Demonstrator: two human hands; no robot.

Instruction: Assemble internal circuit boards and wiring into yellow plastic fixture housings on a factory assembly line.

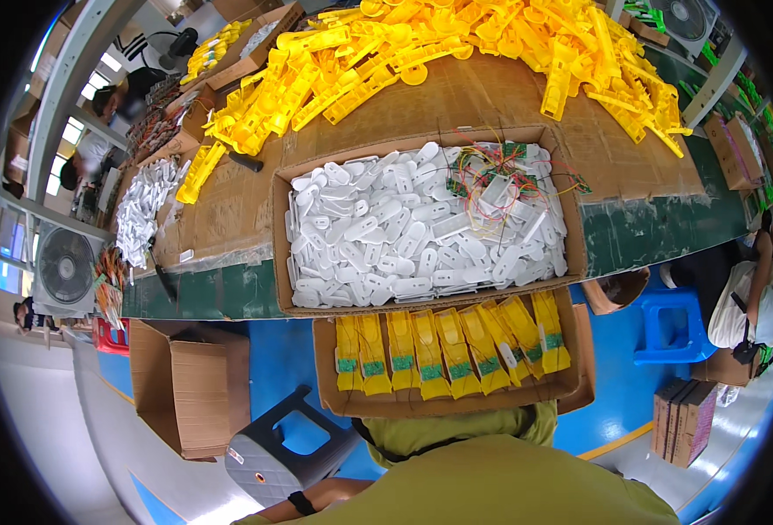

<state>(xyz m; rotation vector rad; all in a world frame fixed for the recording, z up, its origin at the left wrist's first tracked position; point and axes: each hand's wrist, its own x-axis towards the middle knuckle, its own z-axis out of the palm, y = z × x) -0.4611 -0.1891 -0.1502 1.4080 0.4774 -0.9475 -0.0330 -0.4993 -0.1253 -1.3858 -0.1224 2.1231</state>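
Below, yellow casings [453,346] in carton [377,406]

An olive-green top [491,486]; a black band [300,503] circles the left arm [338,492].

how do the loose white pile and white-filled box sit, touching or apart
Apart: the head view shows brown cardboard between the loose white pile and white-filled box.
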